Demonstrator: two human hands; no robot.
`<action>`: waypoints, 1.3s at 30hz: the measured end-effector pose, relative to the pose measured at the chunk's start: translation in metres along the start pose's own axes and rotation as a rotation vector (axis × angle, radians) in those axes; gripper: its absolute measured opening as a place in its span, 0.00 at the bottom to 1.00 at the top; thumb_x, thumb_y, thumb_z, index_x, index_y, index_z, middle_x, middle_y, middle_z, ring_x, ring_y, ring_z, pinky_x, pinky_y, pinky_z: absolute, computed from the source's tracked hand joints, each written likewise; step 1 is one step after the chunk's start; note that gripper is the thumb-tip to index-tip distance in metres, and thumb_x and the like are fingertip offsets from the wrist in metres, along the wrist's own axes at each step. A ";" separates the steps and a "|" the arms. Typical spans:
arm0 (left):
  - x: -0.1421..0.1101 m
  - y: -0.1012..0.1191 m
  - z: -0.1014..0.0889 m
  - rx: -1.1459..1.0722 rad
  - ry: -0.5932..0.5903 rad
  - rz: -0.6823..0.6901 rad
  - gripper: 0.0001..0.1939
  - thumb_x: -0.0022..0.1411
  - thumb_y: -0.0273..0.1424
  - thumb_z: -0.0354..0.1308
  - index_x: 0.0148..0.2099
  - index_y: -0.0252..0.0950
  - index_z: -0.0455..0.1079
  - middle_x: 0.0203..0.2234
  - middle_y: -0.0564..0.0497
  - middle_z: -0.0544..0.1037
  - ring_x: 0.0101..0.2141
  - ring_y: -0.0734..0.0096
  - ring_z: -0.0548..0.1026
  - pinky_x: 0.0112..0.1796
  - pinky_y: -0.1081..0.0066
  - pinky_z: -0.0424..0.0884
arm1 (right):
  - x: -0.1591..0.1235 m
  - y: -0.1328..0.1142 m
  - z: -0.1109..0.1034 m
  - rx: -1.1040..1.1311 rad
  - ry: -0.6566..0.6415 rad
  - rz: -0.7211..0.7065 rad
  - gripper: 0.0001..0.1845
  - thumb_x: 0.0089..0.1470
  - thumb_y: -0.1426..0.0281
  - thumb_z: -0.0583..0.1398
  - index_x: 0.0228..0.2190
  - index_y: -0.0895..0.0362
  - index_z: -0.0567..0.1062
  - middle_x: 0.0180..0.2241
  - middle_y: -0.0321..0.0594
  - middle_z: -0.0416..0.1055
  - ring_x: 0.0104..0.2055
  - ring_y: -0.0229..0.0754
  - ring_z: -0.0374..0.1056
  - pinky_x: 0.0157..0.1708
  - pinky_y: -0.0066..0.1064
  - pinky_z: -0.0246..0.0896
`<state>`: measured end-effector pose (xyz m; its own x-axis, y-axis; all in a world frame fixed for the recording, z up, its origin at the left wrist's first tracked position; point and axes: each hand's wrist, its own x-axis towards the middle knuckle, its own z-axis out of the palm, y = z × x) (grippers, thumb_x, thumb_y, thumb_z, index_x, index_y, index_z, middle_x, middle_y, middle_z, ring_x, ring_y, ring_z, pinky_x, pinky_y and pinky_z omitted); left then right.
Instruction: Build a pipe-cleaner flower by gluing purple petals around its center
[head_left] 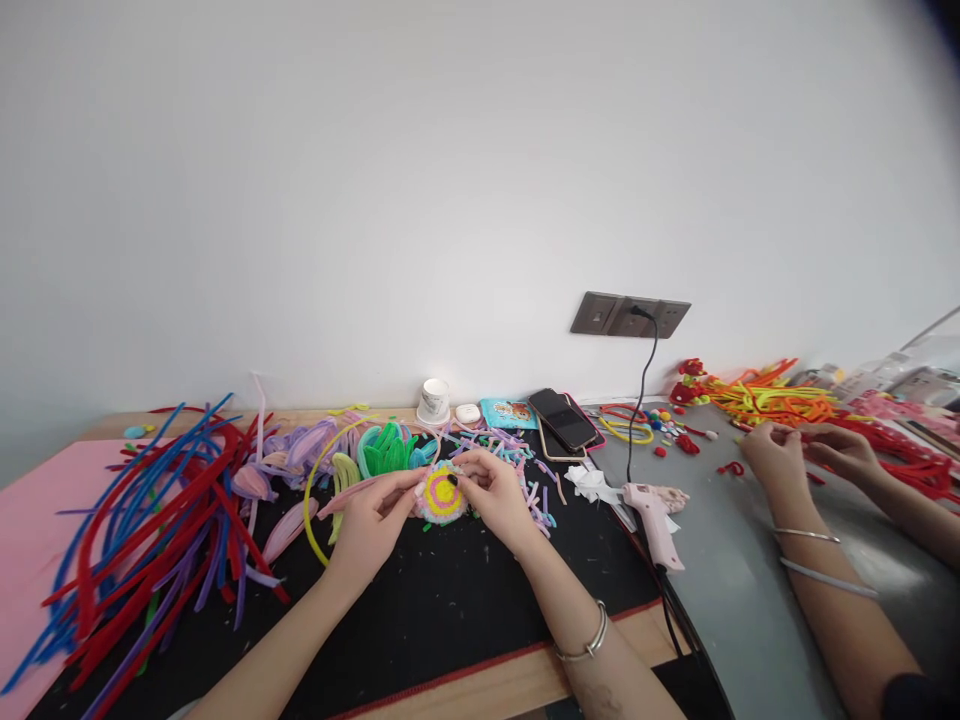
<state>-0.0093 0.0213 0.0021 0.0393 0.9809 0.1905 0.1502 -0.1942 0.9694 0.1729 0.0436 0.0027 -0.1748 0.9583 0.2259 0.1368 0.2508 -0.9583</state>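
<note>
Between my two hands is a round, fuzzy disc (pixel 442 497) coiled from pipe cleaners, with yellow and pink rings and a pale outer edge. My left hand (pixel 379 520) pinches its left edge. From the right, my right hand (pixel 491 492) grips it, with the thumb lying on its face. A small black spot shows at that thumb's tip; I cannot tell what it is. Just behind the disc are bundled green pipe cleaners (pixel 388 450). Many short pastel pipe cleaner pieces (pixel 536 500) lie scattered right of my right hand.
Long red and blue pipe cleaners (pixel 165 530) heap at the left. A pink glue gun (pixel 655 520) lies at the right, near its cord. Phones (pixel 562 420) and a paper cup (pixel 435 395) stand by the wall. At far right, a co-worker's hands (pixel 802 460) handle something small and red.
</note>
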 end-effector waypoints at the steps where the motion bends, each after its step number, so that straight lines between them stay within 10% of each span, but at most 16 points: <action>1: 0.000 0.000 0.000 0.001 0.018 0.000 0.19 0.55 0.40 0.57 0.44 0.33 0.74 0.42 0.43 0.80 0.38 0.55 0.80 0.37 0.60 0.79 | 0.000 0.000 0.000 0.009 0.005 0.005 0.10 0.48 0.75 0.58 0.36 0.57 0.72 0.25 0.33 0.68 0.22 0.32 0.60 0.21 0.24 0.53; 39: 0.000 -0.004 0.000 -0.079 -0.020 -0.046 0.20 0.54 0.43 0.59 0.43 0.33 0.73 0.39 0.42 0.81 0.35 0.57 0.80 0.32 0.63 0.78 | 0.001 0.002 0.003 0.071 0.013 -0.004 0.09 0.47 0.73 0.60 0.34 0.57 0.74 0.26 0.36 0.74 0.24 0.35 0.67 0.23 0.25 0.58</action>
<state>-0.0098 0.0219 -0.0018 0.0542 0.9883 0.1428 0.0738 -0.1466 0.9864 0.1701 0.0451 0.0009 -0.1623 0.9592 0.2314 0.0661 0.2446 -0.9674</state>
